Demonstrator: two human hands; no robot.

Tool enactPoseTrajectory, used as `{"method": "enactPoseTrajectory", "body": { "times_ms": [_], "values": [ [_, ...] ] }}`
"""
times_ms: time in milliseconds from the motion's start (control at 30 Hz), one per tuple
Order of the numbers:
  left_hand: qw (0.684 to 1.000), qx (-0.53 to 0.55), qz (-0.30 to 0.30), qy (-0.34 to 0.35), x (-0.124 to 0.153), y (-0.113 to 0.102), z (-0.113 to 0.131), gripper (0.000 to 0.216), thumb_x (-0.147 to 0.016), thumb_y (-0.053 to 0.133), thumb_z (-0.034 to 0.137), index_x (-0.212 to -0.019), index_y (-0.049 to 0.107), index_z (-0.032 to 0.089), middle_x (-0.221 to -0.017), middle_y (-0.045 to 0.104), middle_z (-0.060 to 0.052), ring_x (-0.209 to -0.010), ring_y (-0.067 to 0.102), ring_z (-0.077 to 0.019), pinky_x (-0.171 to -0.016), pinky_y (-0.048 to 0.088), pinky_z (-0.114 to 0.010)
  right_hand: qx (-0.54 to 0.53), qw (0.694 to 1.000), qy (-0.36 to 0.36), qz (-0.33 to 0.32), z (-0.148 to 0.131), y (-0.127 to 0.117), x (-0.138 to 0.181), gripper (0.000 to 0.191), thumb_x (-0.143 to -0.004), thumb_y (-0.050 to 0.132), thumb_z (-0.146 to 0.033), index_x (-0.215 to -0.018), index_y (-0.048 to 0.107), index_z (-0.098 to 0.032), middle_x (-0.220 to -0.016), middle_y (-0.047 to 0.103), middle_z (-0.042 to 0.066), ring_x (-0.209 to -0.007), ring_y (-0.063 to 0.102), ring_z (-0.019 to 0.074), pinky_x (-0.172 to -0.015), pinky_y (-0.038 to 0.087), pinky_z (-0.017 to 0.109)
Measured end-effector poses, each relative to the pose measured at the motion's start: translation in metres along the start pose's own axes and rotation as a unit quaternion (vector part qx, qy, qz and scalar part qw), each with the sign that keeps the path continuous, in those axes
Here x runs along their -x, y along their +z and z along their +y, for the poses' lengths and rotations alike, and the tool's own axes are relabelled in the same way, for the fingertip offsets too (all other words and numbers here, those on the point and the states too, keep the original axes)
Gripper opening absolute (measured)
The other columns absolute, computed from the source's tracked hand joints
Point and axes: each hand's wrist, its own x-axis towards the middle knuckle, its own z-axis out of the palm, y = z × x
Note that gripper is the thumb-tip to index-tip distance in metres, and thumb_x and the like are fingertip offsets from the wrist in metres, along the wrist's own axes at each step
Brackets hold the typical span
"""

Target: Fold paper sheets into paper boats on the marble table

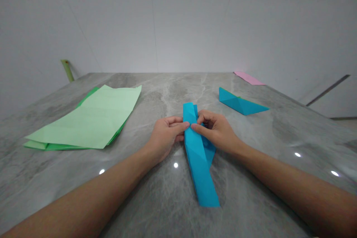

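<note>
A folded strip of blue paper [199, 163] with visible creases stands out in the middle, its near end pointing toward me. My left hand [169, 134] pinches its left edge near the far end, thumb on top and fingers beneath. From the other side, my right hand [216, 128] grips the same paper, its thumb pressed on the top close to the left thumb. A wider folded flap of the blue paper shows on the right, below the right hand. The fingertips under the paper are partly hidden.
A stack of green paper sheets [92, 119] lies at the left. Toward the back right sits a folded blue paper boat shape [242, 103], and beyond it a pink paper [249, 78] at the table edge. The grey marble table [156, 208] meets a white wall behind.
</note>
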Motion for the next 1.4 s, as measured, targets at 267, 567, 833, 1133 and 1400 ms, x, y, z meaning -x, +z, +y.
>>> {"method": "enactPoseTrajectory", "body": {
  "times_ms": [267,567,833,1133,1400],
  "values": [
    [0.996,-0.067,-0.053,-0.008,0.003,-0.001,-0.003,0.024,-0.079,0.074,0.033,-0.09,0.07,0.012,-0.078,0.072,-0.006,-0.064,0.065,-0.0147,-0.06,0.054,-0.027,-0.037,0.998,0.011,0.056,0.002,0.001,0.0,0.023,-0.08,0.066,-0.034,-0.069,0.053,-0.02,-0.062,0.05,-0.003,-0.058,0.046,0.0129,-0.055,0.037,0.028],
    [0.986,-0.129,-0.096,-0.035,0.008,-0.002,-0.004,0.017,-0.067,0.076,0.028,-0.076,0.067,0.016,-0.073,0.069,-0.004,-0.067,0.066,-0.019,-0.065,0.052,-0.032,-0.112,0.992,0.011,0.055,-0.002,0.001,0.002,0.017,-0.081,0.069,-0.036,-0.078,0.064,-0.021,-0.075,0.067,0.001,-0.069,0.06,0.0168,-0.064,0.049,0.031],
    [0.987,-0.139,-0.08,-0.012,0.008,-0.003,-0.006,0.031,-0.073,0.073,0.047,-0.073,0.069,0.016,-0.061,0.062,-0.001,-0.052,0.052,-0.0121,-0.05,0.041,-0.024,-0.099,0.993,0.045,0.048,-0.003,-0.003,0.002,0.019,-0.075,0.075,-0.04,-0.073,0.072,-0.021,-0.078,0.072,0.002,-0.07,0.063,0.0195,-0.059,0.05,0.031],
    [0.976,-0.189,-0.112,0.003,0.01,-0.003,-0.003,0.044,-0.076,0.065,0.058,-0.065,0.061,0.015,-0.057,0.052,0.001,-0.048,0.039,-0.0091,-0.048,0.032,-0.023,-0.209,0.972,0.09,0.062,-0.004,-0.003,-0.002,0.024,-0.067,0.082,-0.033,-0.076,0.063,-0.022,-0.07,0.069,-0.002,-0.062,0.062,0.0158,-0.058,0.051,0.029],
    [0.964,-0.226,-0.139,0.031,0.011,-0.004,-0.002,0.045,-0.08,0.058,0.056,-0.058,0.047,0.019,-0.054,0.04,0.004,-0.048,0.032,-0.0087,-0.046,0.026,-0.023,-0.342,0.909,0.237,0.016,-0.007,-0.001,-0.003,0.052,-0.055,0.089,-0.028,-0.101,0.065,-0.023,-0.075,0.074,0.0,-0.064,0.069,0.0203,-0.062,0.057,0.035]
  ]
}}
